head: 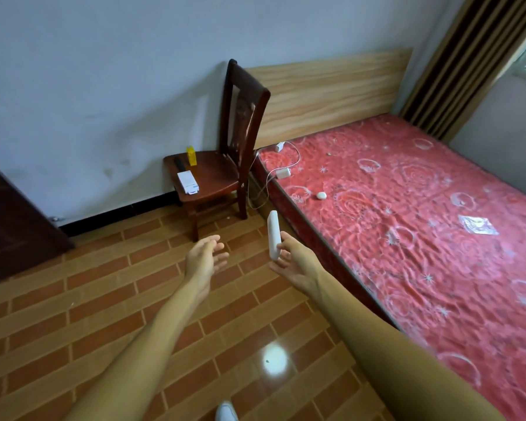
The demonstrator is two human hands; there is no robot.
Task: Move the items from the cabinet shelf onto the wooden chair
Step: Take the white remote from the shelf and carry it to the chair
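Note:
A dark wooden chair (219, 171) stands against the wall beside the bed. On its seat lie a white box (188, 182), a small yellow box (191, 155) standing upright and a thin dark item (178, 163). My right hand (295, 261) is stretched out over the floor and holds a slim white remote-like object (273, 234) upright by its lower end. My left hand (205, 258) reaches forward beside it, empty, fingers spread. Both hands are short of the chair. The cabinet shelf is not in sight.
A bed with a red patterned mattress (422, 214) fills the right side, carrying white chargers with cables (283, 173), a small white pebble-like object (321, 195) and a plastic wrapper (478, 224). A dark wooden door (12, 226) stands at left. The floor is brown brick-pattern tile.

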